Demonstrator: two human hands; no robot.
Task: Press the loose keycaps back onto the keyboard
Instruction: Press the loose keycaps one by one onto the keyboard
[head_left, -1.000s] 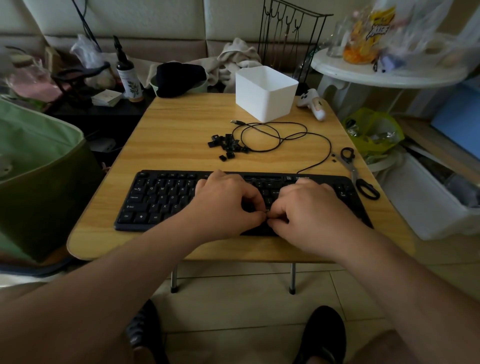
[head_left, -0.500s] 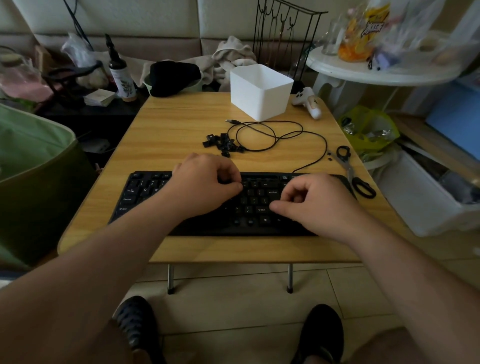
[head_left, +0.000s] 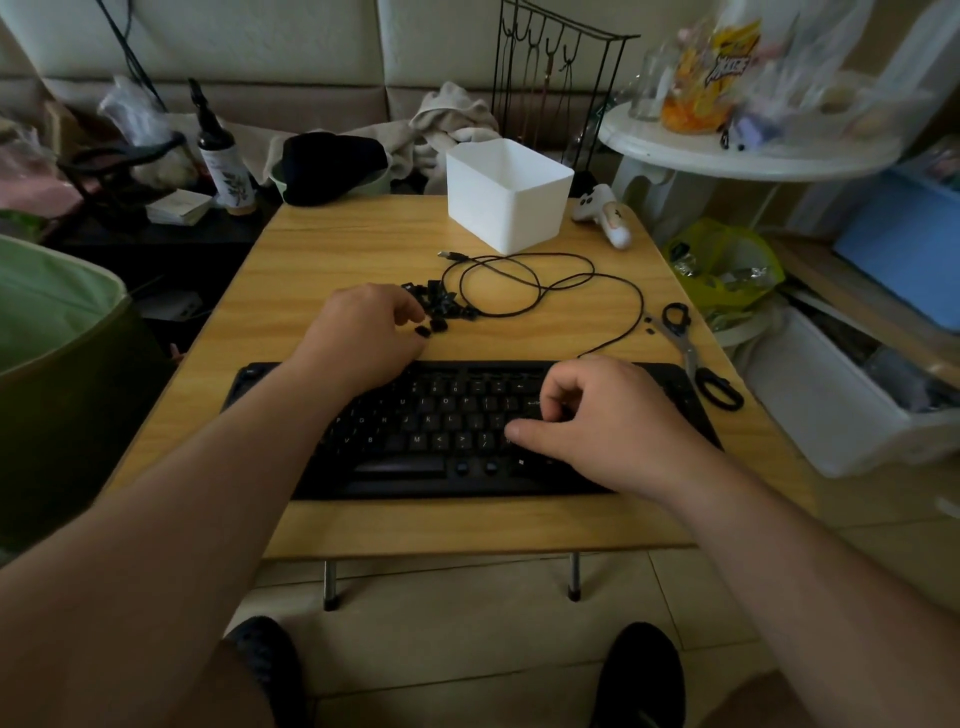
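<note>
My left hand (head_left: 363, 332) has moved up to the keycap pile (head_left: 436, 306), fingers loosely curled, nothing gripped yet (plenty left), while my right hand (head_left: 597, 421) rests half-curled and empty on the keyboard (head_left: 441, 431).

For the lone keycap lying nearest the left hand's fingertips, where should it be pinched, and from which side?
Pinch the keycap across two opposite side walls, coming from above. It lies low on the table, apart from the pile, beside the left hand.

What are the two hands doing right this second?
Left hand: open, fingers reaching at the loose keycaps, gripping none visibly.
Right hand: loosely curled, resting on the keyboard, holding nothing visible.
</note>
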